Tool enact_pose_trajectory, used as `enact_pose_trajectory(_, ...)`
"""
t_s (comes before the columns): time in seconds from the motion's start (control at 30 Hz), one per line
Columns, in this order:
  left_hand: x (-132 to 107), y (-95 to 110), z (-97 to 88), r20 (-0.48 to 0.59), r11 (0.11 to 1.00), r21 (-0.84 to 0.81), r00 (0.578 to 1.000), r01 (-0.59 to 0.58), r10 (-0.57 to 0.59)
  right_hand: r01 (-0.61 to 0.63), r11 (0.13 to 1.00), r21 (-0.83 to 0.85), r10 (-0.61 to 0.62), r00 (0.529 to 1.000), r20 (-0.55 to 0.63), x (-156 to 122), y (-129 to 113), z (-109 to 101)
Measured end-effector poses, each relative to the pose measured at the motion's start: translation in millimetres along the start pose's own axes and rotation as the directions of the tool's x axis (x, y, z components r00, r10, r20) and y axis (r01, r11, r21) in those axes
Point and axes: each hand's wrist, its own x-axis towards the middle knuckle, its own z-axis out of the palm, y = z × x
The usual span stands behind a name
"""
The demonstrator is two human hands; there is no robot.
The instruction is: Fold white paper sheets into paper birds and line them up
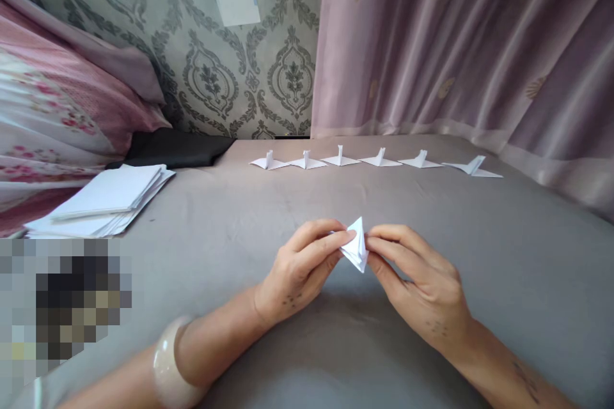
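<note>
A small piece of folded white paper (355,248), pointed at top and bottom, is held above the grey surface between both hands. My left hand (303,262) pinches it from the left, with a finger lying across its upper face. From the right, the fingertips of my right hand (419,278) close on its edge, partly behind the paper. Several layers show along the lower right side of the fold. Farther back stands a row of several folded white paper figures (340,158), each with spread flat wings and an upright middle.
Stacks of white paper sheets (108,195) lie at the left, beside a black cloth or bag (177,148). A grey sheet (215,204) covers the surface. Pink curtains (407,45) hang at the right and a patterned wall (211,70) stands behind. The lower left is blurred out.
</note>
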Motion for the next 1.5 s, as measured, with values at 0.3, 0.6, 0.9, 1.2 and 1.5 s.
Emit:
enact_pose_trajectory(0.3, 0, -3, -1.7, 0.001, 0.996, 0.022, 0.996, -0.085, 0.085, 0.114, 0.993, -0.033, -0.111, 0.991, 0.078, -2, 6, -3)
enact_pose_trajectory(0.6, 0, -7, -2.4, -0.020, 0.982, 0.063, 0.983, -0.180, 0.182, 0.116, 0.993, -0.021, -0.113, 0.988, 0.107, -8, 7, -3)
enact_pose_trajectory(0.9, 0, -5, -2.5, -0.015, 0.985, 0.066, 0.987, -0.159, 0.160, 0.086, 0.996, 0.007, -0.086, 0.993, 0.084, -8, 9, 2)
enact_pose_trajectory(1.2, 0, -2, 0.6, 0.015, 0.991, -0.022, 0.991, 0.135, -0.135, -0.095, 0.994, 0.057, 0.093, 0.995, 0.044, -5, 5, 7)
enact_pose_trajectory(1.5, 5, -5, 5.9, 0.113, 0.749, -0.402, 0.840, 0.527, -0.530, -0.310, 0.950, 0.031, 0.308, 0.949, 0.070, -1, -3, 6)
